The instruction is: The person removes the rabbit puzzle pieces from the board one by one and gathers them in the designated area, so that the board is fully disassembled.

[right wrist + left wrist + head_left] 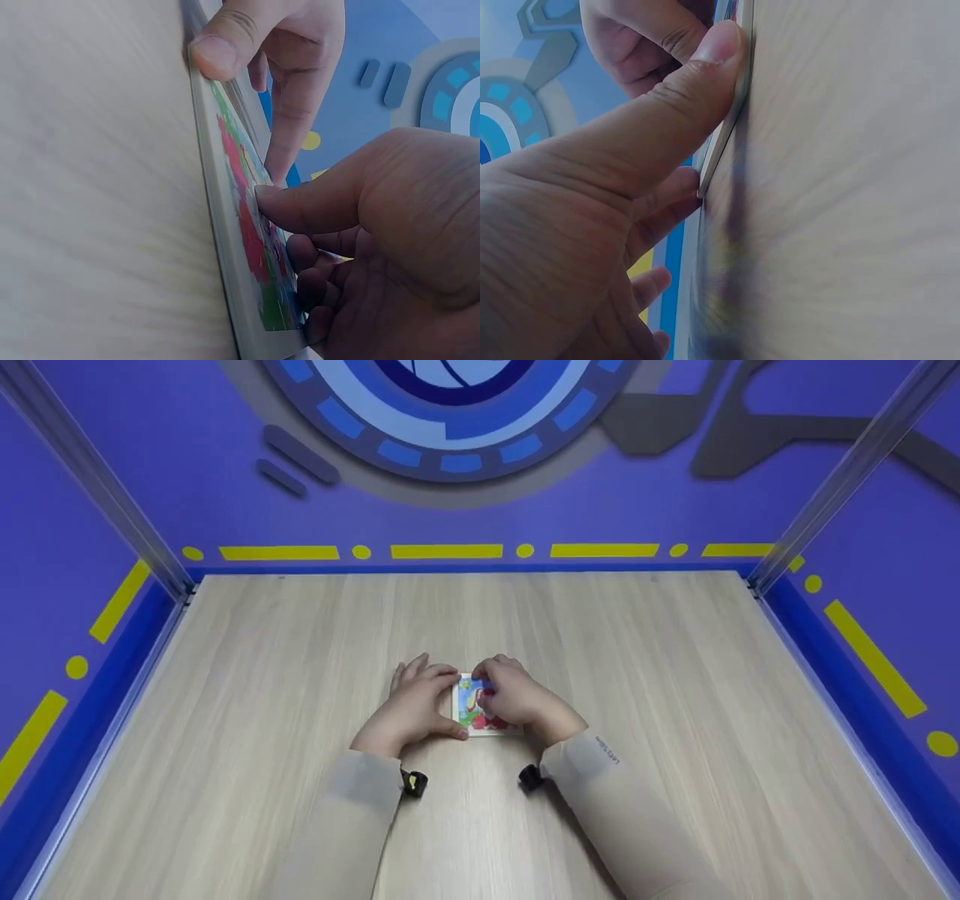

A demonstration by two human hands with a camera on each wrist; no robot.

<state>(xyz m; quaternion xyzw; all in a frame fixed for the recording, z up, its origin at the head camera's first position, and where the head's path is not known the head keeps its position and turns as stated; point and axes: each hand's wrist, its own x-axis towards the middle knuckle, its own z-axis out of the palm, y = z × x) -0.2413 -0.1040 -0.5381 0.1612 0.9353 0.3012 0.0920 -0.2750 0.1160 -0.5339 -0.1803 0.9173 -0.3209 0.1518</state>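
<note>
Head view: wood table [262, 675], blue walls [150, 510]; my left hand [409, 706], half-spread, grips board [465, 706]; right hand [521, 697], bent, touches it, hold unclear.

- My left forearm [337, 832] and right forearm [630, 825] reach forward, angled toward each other.
- My left hand [415, 701] holds thumb and index finger wide apart, other fingers fanned beyond.
- My right hand [517, 695] bends inward, fingers curled, thumb nearer me than the index fingertip.

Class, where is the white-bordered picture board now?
In the head view, the picture board lies on the table below centre, the left hand at its left edge, the right hand over its right side.
</note>
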